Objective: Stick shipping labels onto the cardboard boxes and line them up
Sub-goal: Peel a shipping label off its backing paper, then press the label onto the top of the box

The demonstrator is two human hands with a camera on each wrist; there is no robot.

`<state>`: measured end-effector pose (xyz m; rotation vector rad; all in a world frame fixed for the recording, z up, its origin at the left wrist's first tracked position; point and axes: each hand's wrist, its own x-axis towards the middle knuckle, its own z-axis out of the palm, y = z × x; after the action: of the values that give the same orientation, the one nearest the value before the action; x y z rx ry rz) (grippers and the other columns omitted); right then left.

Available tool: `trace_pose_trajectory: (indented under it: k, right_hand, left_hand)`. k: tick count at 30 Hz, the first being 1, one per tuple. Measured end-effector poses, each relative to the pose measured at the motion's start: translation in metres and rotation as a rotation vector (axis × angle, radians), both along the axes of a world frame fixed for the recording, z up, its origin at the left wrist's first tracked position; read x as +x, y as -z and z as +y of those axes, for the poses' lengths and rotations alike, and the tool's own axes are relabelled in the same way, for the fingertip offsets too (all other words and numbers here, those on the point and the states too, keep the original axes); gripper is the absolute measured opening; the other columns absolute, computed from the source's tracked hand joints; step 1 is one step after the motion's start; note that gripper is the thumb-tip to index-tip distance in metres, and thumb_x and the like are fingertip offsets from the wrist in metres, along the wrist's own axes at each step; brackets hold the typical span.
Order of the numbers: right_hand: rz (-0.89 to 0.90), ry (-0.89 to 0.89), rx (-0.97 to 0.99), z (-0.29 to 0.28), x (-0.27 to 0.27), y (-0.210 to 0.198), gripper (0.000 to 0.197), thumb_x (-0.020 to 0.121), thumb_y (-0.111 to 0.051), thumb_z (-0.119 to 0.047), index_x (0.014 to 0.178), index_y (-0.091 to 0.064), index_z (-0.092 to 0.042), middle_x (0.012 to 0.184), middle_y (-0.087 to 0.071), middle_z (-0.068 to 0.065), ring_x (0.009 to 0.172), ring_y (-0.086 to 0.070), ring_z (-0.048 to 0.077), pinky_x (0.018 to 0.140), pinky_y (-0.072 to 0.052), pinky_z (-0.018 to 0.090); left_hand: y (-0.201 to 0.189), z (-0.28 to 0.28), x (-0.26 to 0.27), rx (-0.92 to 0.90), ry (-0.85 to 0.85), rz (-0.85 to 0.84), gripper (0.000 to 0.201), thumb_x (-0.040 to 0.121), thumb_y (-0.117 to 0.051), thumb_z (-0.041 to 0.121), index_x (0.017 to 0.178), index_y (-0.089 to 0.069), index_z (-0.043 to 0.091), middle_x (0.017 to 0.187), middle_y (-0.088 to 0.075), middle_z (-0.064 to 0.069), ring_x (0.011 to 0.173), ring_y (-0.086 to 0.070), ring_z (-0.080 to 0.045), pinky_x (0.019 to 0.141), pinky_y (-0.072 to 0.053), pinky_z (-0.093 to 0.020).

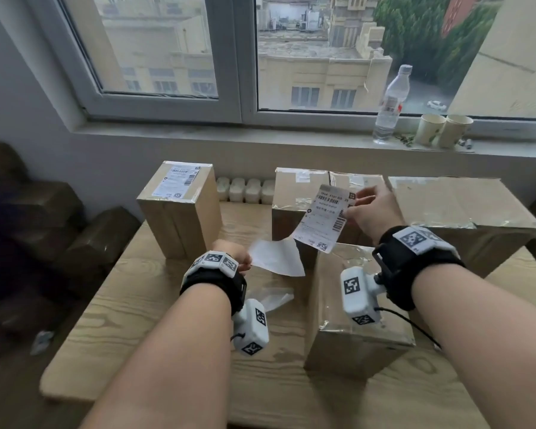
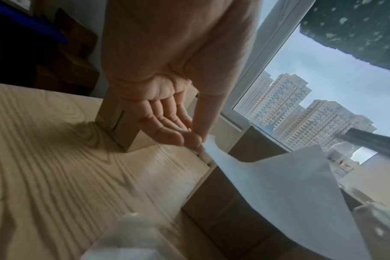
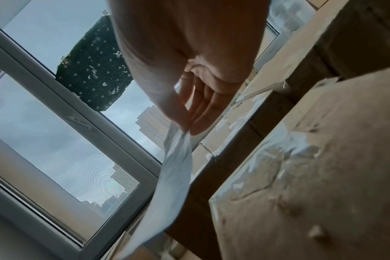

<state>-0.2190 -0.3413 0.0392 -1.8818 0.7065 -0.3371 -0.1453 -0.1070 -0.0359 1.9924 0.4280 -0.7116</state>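
My right hand (image 1: pixel 358 209) pinches a printed shipping label (image 1: pixel 324 218) by its right edge and holds it in the air above the near box (image 1: pixel 358 332). The label (image 3: pixel 174 177) hangs down from thumb and fingers in the right wrist view. My left hand (image 1: pixel 243 261) pinches the blank white backing sheet (image 1: pixel 277 257) at its left corner; the backing sheet (image 2: pixel 278 181) trails to the right. An upright box (image 1: pixel 180 218) at the left carries a label (image 1: pixel 175 182) on its top. Behind stand a middle box (image 1: pixel 294 193) and a wide box (image 1: pixel 464 212).
The boxes stand on a light wooden table (image 1: pixel 136 305). A clear plastic scrap (image 1: pixel 274 297) lies by my left wrist. On the windowsill stand a water bottle (image 1: pixel 390 106) and two paper cups (image 1: pixel 443 130). Brown cartons (image 1: pixel 75 239) are stacked left of the table.
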Motion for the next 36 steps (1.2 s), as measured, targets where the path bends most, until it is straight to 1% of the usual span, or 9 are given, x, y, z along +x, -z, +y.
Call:
trace_pose_trajectory:
  k: [3, 8, 11, 14, 16, 20, 24, 29, 36]
  right_hand:
    - [0.030, -0.045, 0.009, 0.003, 0.002, 0.008, 0.037, 0.078, -0.069, 0.006, 0.108, -0.053, -0.010, 0.100, -0.064, 0.007, 0.093, -0.064, 0.021, 0.065, -0.053, 0.024]
    - [0.080, -0.070, 0.035, 0.004, 0.004, 0.022, 0.037, 0.078, -0.068, 0.007, 0.106, -0.052, -0.011, 0.104, -0.065, 0.009, 0.097, -0.066, 0.025, 0.082, -0.059, 0.037]
    - [0.082, -0.078, 0.046, 0.004, 0.003, 0.027, 0.037, 0.079, -0.067, 0.009, 0.105, -0.052, -0.011, 0.106, -0.064, 0.011, 0.099, -0.066, 0.026, 0.080, -0.058, 0.034]
    - [0.081, -0.089, 0.067, 0.004, -0.001, 0.028, 0.038, 0.079, -0.067, 0.010, 0.106, -0.052, -0.011, 0.109, -0.063, 0.012, 0.099, -0.066, 0.026, 0.071, -0.057, 0.028]
    - [0.079, -0.093, 0.076, 0.003, -0.004, 0.027, 0.037, 0.080, -0.066, 0.011, 0.106, -0.052, -0.011, 0.109, -0.062, 0.013, 0.098, -0.066, 0.027, 0.070, -0.058, 0.029]
    - [0.054, -0.110, 0.096, -0.001, -0.011, 0.018, 0.037, 0.079, -0.065, 0.013, 0.105, -0.051, -0.009, 0.107, -0.064, 0.014, 0.094, -0.068, 0.027, 0.077, -0.059, 0.037]
    - [0.016, -0.117, 0.089, -0.009, -0.021, 0.004, 0.037, 0.077, -0.066, 0.013, 0.089, -0.051, -0.018, 0.103, -0.066, 0.012, 0.093, -0.068, 0.026, 0.083, -0.058, 0.042]
    - [-0.023, -0.117, 0.090, -0.018, -0.040, -0.012, 0.037, 0.078, -0.067, 0.011, 0.103, -0.053, -0.011, 0.106, -0.066, 0.014, 0.099, -0.066, 0.026, 0.081, -0.058, 0.036]
    - [-0.073, -0.143, 0.199, -0.023, -0.068, -0.025, 0.039, 0.079, -0.063, 0.016, 0.111, -0.050, -0.004, 0.107, -0.064, 0.021, 0.096, -0.066, 0.029, 0.072, -0.057, 0.029]
  left_hand:
    - [0.019, 0.005, -0.005, 0.023, 0.010, 0.054, 0.027, 0.091, -0.053, -0.006, 0.065, -0.051, 0.000, 0.051, -0.057, -0.008, 0.030, -0.053, -0.011, 0.048, -0.048, -0.023]
    - [0.046, 0.008, -0.008, 0.047, -0.006, 0.093, 0.027, 0.089, -0.053, -0.007, 0.062, -0.055, -0.003, 0.043, -0.059, -0.009, 0.052, -0.059, -0.018, 0.071, -0.053, -0.032]
    - [0.052, 0.006, -0.012, 0.058, -0.006, 0.106, 0.023, 0.090, -0.053, -0.005, 0.067, -0.055, -0.001, 0.055, -0.062, -0.011, 0.037, -0.060, -0.014, 0.054, -0.050, -0.026]
    - [0.051, 0.002, -0.013, 0.075, -0.026, 0.074, 0.014, 0.089, -0.060, 0.001, 0.076, -0.059, -0.003, 0.068, -0.062, -0.012, 0.058, -0.066, -0.020, 0.072, -0.056, -0.031]
    - [0.044, -0.004, -0.013, 0.089, -0.016, 0.001, 0.016, 0.089, -0.061, 0.003, 0.073, -0.058, 0.001, 0.069, -0.061, -0.009, 0.069, -0.065, -0.023, 0.075, -0.054, -0.033]
    - [0.002, -0.025, -0.012, -0.091, 0.059, -0.118, 0.013, 0.088, -0.062, 0.007, 0.076, -0.063, 0.012, 0.076, -0.063, -0.003, 0.060, -0.055, -0.011, 0.057, -0.047, -0.024]
    - [-0.051, -0.052, -0.024, -0.225, 0.158, -0.171, 0.013, 0.091, -0.064, 0.025, 0.083, -0.069, 0.016, 0.080, -0.069, 0.003, 0.062, -0.055, -0.005, 0.059, -0.045, -0.019]
    - [-0.079, -0.075, -0.041, -0.197, 0.296, -0.181, 0.022, 0.085, -0.072, 0.031, 0.099, -0.073, 0.014, 0.089, -0.072, 0.001, 0.064, -0.056, -0.005, 0.061, -0.047, -0.019]
    - [-0.088, -0.090, -0.060, -0.180, 0.320, -0.183, 0.006, 0.082, -0.075, 0.021, 0.080, -0.070, 0.018, 0.086, -0.071, 0.000, 0.069, -0.056, -0.008, 0.061, -0.047, -0.020]
